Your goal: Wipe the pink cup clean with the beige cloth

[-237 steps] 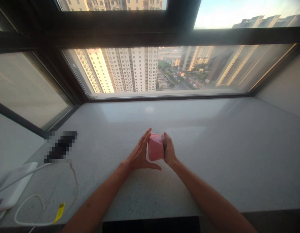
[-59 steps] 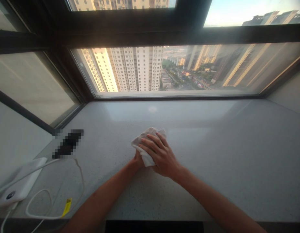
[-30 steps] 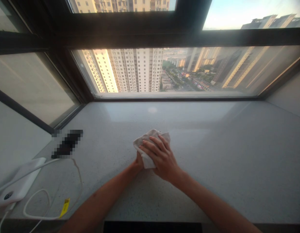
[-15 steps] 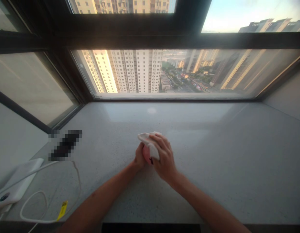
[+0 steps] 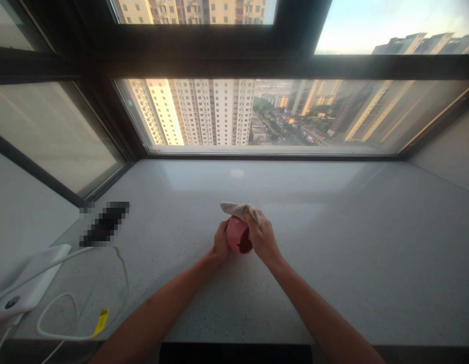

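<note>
A small pink object [image 5: 237,234] with a dark opening facing me is held just above the grey stone sill [image 5: 333,242]. My left hand [image 5: 220,242] grips its left side with curled fingers. My right hand [image 5: 263,236] is closed on a bunched whitish cloth [image 5: 239,209], pressing it against the object's top and right side. Most of the cloth drapes over the far edge of the pink object.
A blurred dark object [image 5: 104,223] lies at the sill's left. A white power bank [image 5: 24,290] with a looping white cable [image 5: 73,318] and yellow tag [image 5: 100,319] sits at the near left edge. The dark window frame [image 5: 257,154] borders the far side.
The cloth covered the pink object under my right hand; now it has slid to the far top edge, and the pink object shows between both hands, turned with its opening toward me.
</note>
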Motion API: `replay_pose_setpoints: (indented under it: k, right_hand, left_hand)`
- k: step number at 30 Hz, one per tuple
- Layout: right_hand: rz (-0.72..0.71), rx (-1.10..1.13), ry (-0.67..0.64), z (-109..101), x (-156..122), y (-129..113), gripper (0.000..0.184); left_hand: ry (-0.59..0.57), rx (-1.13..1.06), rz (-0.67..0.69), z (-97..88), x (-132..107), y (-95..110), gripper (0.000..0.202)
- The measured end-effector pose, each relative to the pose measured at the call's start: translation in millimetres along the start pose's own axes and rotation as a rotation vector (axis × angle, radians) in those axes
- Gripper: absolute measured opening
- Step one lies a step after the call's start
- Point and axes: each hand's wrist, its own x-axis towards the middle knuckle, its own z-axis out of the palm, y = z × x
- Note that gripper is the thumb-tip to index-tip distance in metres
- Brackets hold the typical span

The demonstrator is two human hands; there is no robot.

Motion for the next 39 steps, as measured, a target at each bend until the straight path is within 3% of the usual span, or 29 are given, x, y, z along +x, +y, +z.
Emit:
replay_pose_setpoints:
  k: [3,6,11,13,15,17,19,21,23,25,26,28,30,33,36,39]
  right_hand:
    - [0.121,0.075,0.003,-1.9,1.0,2.6,0.057]
    - [0.308,0.184,0.003,-4.2,1.2,11.3,0.067]
    - [0.556,0.339,-0.039,-16.9,2.3,47.6,0.067]
    - [0.659,0.405,0.004,-26.3,5.7,60.2,0.063]
    - [0.689,0.485,0.139,-35.5,9.4,62.5,0.063]
    - [0.594,0.491,0.281,-41.4,9.1,51.9,0.063]
    - [0.352,0.336,0.296,-41.5,1.7,31.9,0.058]
    - [-0.043,0.064,0.122,-35.6,-12.4,10.7,0.048]
    - [-0.477,-0.214,-0.179,-25.5,-27.7,-3.4,0.048]
    - [-0.778,-0.433,-0.409,-15.0,-37.6,-6.7,0.061]
    - [-0.857,-0.513,-0.468,-10.8,-39.2,-4.8,0.067]
    - [-0.888,-0.615,-0.467,-5.3,-35.9,1.7,0.075]
    - [-0.821,-0.627,-0.406,-2.5,-26.9,6.7,0.077]
    - [-0.688,-0.511,-0.300,1.9,-12.1,5.3,0.068]
    - [-0.533,-0.303,-0.215,7.8,-2.9,1.1,0.049]
    - [-0.305,-0.106,-0.141,10.4,1.0,5.5,0.041]
  left_hand:
    - [0.026,0.013,0.028,8.8,-3.7,2.8,0.024]
    - [-0.023,0.041,0.081,15.3,-6.9,6.2,0.024]
    - [-0.138,0.074,0.148,18.2,-13.8,15.4,0.041]
    - [-0.196,0.069,0.152,18.9,-17.0,20.3,0.053]
    - [-0.227,0.067,0.135,20.0,-18.8,24.9,0.061]
    - [-0.235,0.075,0.113,20.8,-18.7,28.9,0.063]
    - [-0.210,0.108,0.097,20.7,-18.9,30.7,0.064]
    - [-0.119,0.188,0.100,20.3,-22.9,26.9,0.064]
    - [-0.003,0.281,0.108,22.2,-32.1,14.4,0.061]
    - [0.127,0.375,0.139,28.9,-43.5,-6.0,0.058]
    - [0.264,0.488,0.213,33.9,-47.8,-17.0,0.057]
    - [0.496,0.733,0.363,44.0,-49.7,-34.5,0.059]
    - [0.518,0.868,0.463,48.1,-41.0,-38.9,0.058]
    - [0.269,0.767,0.473,34.0,-17.9,-21.0,0.051]
    - [0.146,0.637,0.408,9.2,-0.6,1.5,0.050]
    - [0.013,0.357,0.288,-3.7,4.0,9.5,0.044]
